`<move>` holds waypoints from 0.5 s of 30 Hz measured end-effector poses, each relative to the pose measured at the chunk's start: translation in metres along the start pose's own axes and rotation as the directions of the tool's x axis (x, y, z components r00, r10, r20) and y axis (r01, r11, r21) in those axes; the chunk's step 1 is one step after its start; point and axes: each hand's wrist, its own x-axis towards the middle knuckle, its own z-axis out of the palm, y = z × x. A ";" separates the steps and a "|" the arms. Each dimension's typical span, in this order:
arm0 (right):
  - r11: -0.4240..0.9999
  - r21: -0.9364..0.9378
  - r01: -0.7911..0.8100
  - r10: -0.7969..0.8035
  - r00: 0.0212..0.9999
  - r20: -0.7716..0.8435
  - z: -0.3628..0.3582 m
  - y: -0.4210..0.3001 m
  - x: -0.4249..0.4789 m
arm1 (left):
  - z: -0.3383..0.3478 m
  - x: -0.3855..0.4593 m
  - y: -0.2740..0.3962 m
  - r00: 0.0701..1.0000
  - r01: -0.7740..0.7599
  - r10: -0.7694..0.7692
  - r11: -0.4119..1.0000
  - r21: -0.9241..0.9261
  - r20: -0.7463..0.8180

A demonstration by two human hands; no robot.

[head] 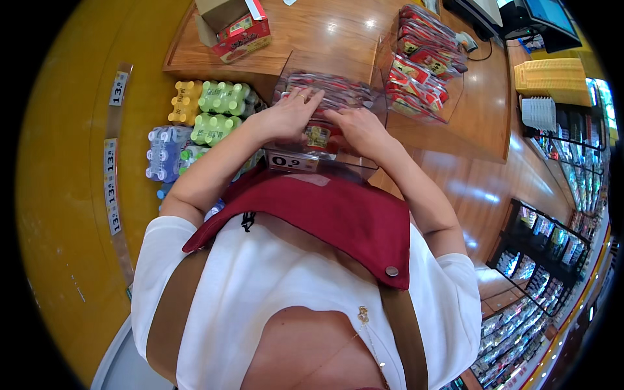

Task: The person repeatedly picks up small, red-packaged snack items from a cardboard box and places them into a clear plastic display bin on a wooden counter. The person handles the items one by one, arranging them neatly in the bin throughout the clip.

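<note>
Both my hands reach into a clear plastic bin filled with flat red snack packets. My left hand, with a ring on one finger, lies over the packets on the bin's left side, fingertips on their upper edges. My right hand is bent over the packets on the right. Between the two thumbs a red packet with a pale picture panel faces up. Whether either hand grips a packet cannot be made out. A price tag is fixed to the bin's front.
A second clear bin of red packets stands right on the wooden counter. An open red carton sits at the back left. Shrink-wrapped bottles are stacked left. A handheld scanner, a monitor and yellow baskets are at the right.
</note>
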 end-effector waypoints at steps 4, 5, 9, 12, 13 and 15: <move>0.984 -0.177 -0.037 0.012 0.990 -0.139 0.017 -0.001 -0.011 | 0.020 0.018 0.011 0.998 0.066 -0.068 0.979 0.195 0.000; 0.972 -0.226 -0.070 0.030 0.984 -0.178 0.025 -0.003 -0.010 | 0.025 0.021 0.013 0.998 0.060 -0.058 0.971 0.231 -0.015; 0.965 -0.215 -0.147 0.060 0.929 -0.364 0.031 0.000 -0.010 | 0.056 0.040 -0.005 0.992 0.077 -0.041 0.949 0.306 -0.123; 0.971 0.131 -0.198 0.237 0.787 -0.569 -0.025 0.033 -0.018 | 0.050 0.034 0.003 0.990 0.113 -0.084 0.951 0.288 -0.110; 0.915 0.304 -0.266 0.401 0.688 -0.605 -0.038 0.059 -0.022 | 0.047 0.033 0.005 0.990 0.125 -0.098 0.949 0.288 -0.105; 0.780 0.455 -0.430 0.626 0.552 -0.551 -0.051 0.121 -0.033 | 0.036 0.031 0.007 0.995 0.099 -0.098 0.966 0.240 -0.017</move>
